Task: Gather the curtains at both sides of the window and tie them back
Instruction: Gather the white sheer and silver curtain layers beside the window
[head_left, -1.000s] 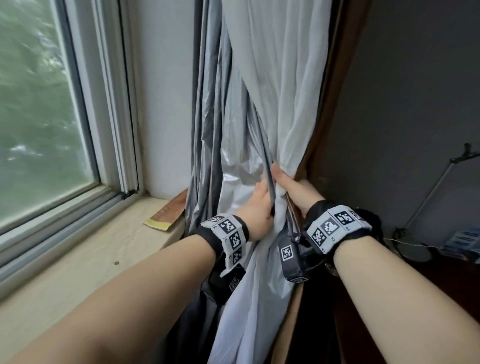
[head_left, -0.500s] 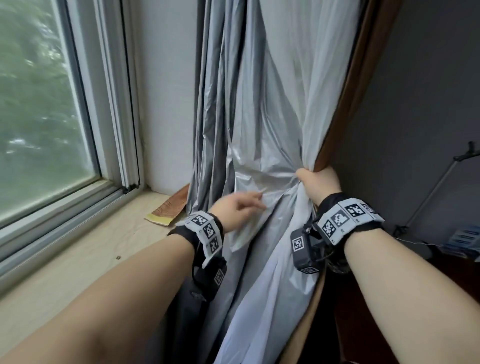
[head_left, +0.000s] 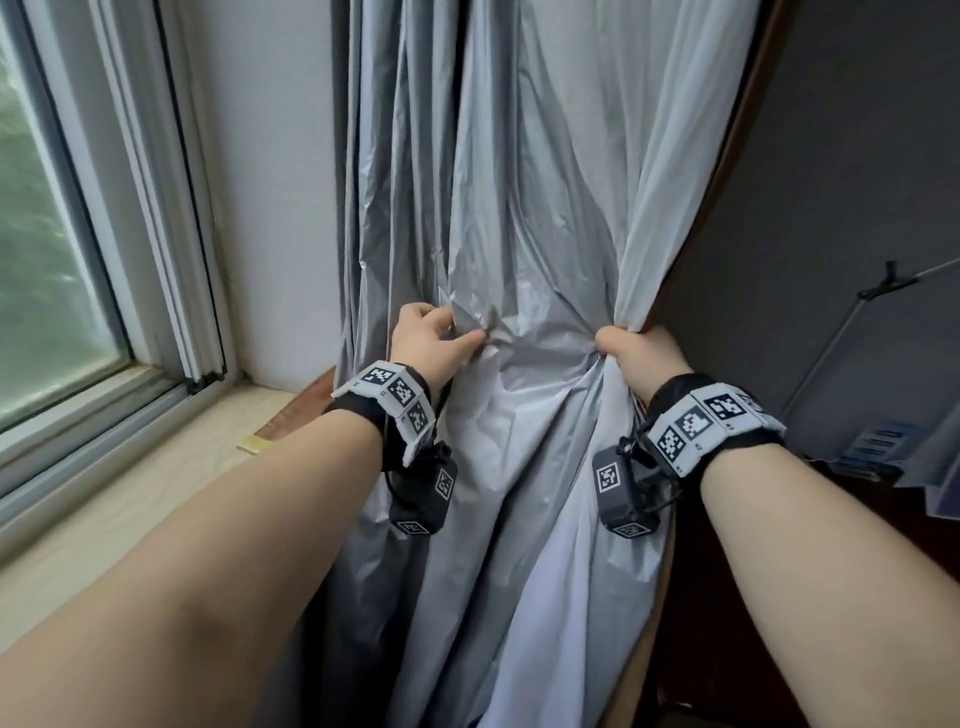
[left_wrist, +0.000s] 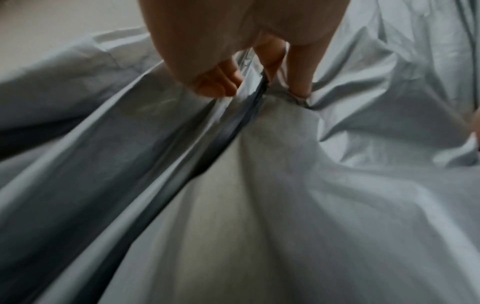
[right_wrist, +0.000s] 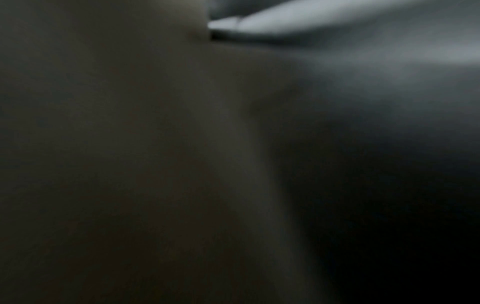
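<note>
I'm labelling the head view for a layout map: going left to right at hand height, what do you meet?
Window → white wall → left hand → curtain → right hand → dark wall.

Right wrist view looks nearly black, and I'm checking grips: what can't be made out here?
- Right hand fingers: head view, buried in the curtain; right wrist view dark, blurred.
- Left hand pinch: left wrist view, motion blur.
- Any tieback: none visible.
- Curtain top and hem: cut off by the frame edges.

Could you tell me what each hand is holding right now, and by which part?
Both hold the grey curtain: left hand pinches a mid-panel fold, right hand grips its bunched right edge.
</note>
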